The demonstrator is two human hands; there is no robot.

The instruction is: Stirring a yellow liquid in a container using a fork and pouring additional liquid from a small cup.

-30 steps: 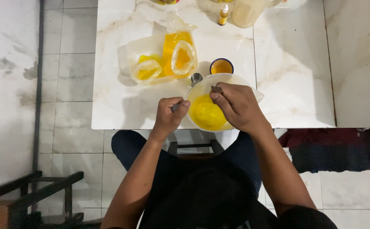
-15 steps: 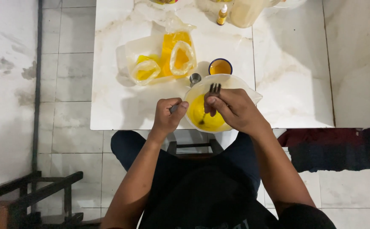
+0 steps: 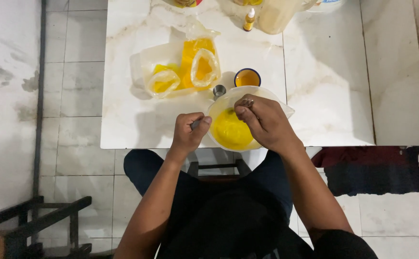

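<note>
Metal fork (image 3: pixel 248 102) steep, handle up, right hand (image 3: pixel 262 122) over yellow-filled bowl (image 3: pixel 219 104).

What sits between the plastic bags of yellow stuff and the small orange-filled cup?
Head view: a small metal cup stands between the plastic bags and the orange-filled cup, just above the mixing bowl.

Left hand (image 3: pixel 189 133) fisted, right hand (image 3: pixel 262 122) curled knuckles-up, fingers seemingly pinched, both forearms reaching forward
</note>
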